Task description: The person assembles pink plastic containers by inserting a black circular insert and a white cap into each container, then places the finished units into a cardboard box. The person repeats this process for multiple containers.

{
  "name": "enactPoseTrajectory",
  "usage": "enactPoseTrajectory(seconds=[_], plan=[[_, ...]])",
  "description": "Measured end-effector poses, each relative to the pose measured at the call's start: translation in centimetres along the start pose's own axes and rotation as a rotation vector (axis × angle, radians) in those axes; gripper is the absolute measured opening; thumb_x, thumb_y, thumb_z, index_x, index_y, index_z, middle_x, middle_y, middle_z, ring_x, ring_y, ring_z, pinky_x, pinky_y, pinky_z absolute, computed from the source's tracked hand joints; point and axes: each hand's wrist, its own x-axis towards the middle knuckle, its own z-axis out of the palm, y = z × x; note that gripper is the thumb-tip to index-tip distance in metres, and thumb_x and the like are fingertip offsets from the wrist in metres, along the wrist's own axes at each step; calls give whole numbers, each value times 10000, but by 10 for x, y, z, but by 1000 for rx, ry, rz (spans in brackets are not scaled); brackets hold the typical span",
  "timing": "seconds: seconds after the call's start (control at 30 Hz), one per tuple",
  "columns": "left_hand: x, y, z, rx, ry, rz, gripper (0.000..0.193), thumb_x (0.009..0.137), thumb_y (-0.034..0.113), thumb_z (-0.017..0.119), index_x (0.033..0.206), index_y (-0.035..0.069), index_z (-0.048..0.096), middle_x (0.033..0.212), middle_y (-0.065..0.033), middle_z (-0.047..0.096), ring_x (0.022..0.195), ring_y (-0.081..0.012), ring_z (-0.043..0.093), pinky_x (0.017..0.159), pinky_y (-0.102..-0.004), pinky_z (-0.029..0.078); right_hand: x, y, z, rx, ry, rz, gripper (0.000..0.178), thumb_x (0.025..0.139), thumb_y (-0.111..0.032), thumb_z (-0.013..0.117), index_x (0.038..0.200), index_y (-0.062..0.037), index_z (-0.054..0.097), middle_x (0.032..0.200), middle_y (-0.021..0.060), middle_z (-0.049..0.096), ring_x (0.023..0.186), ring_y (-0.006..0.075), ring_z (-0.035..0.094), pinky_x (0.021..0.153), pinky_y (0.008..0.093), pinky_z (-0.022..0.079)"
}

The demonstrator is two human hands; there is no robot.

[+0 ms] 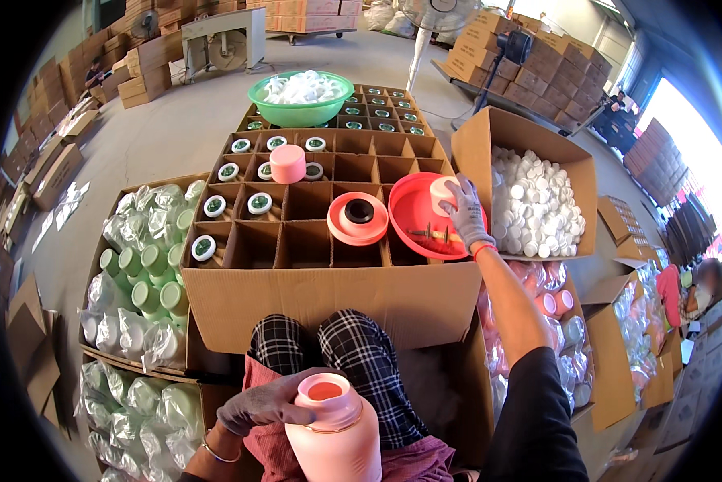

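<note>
The pink bottle [335, 446] is low in the view, in front of the person's lap, with its open mouth turned up toward the head camera. Its long axis runs roughly upright; the base falls outside the lower edge. The gloved left hand [268, 406] is clamped on the bottle from its left side, thumb across the shoulder and fingers behind the neck, leaving the mouth uncovered.

The gloved right hand [467, 213] is well apart from the bottle, ahead and to the right at the end of an outstretched arm. Seen from that hand, the bottle lies back toward the body and to the left. Its fingers touch the right side of a pale pink cup [439, 193] in the red bowl [401, 201]; whether they have closed on it cannot be told. A slim tool [437, 235] lies in the bowl, just below the cup.

The bowl sits on the divided carton [329, 301], beside a pink lid [353, 233] with a black centre. Farther left, a pink cap [288, 165] rests over the compartments. A carton of white caps [537, 201] stands just right of the bowl.
</note>
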Motion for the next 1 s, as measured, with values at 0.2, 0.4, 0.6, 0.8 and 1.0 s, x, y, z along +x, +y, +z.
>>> enactPoseTrajectory(seconds=[0.2,0.4,0.6,0.8,1.0], plan=[[0,17,4,126,54,-19,771,760,280,813,1396,26,458,1293,-73,563,1227,-188,506,1073,-352,385,-12,-7,-29,-158,-146,-12,362,803,-191,706,1159,-160,650,1233,101,570,1194,347,493,989,459,413],[-15,37,12,207,204,142,698,701,213,827,1318,30,556,1252,-84,616,1167,-189,570,1045,-349,425,-27,-23,-45,97,-412,-203,172,862,-242,614,882,-85,678,925,148,670,859,335,654,806,443,523],[-53,109,33,494,472,714,858,504,299,939,1228,-16,602,1230,-165,627,1185,-307,586,1014,-425,451,-25,-8,-28,-241,-603,-1,252,805,-265,733,1003,-118,682,1048,129,669,1014,337,647,871,458,518],[-62,135,55,1352,718,815,843,484,341,936,1199,36,607,1234,-170,594,1217,-414,520,995,-528,442,-26,-4,-27,-274,-479,-72,311,827,-114,640,1124,-44,584,1052,211,619,939,357,655,815,438,537],[-50,120,53,1322,747,682,809,557,344,909,1242,61,586,1285,-149,562,1262,-405,470,1058,-536,379,-37,-39,-87,-300,-271,-86,353,922,-39,478,1273,-60,517,1035,184,604,804,309,695,626,407,574]])
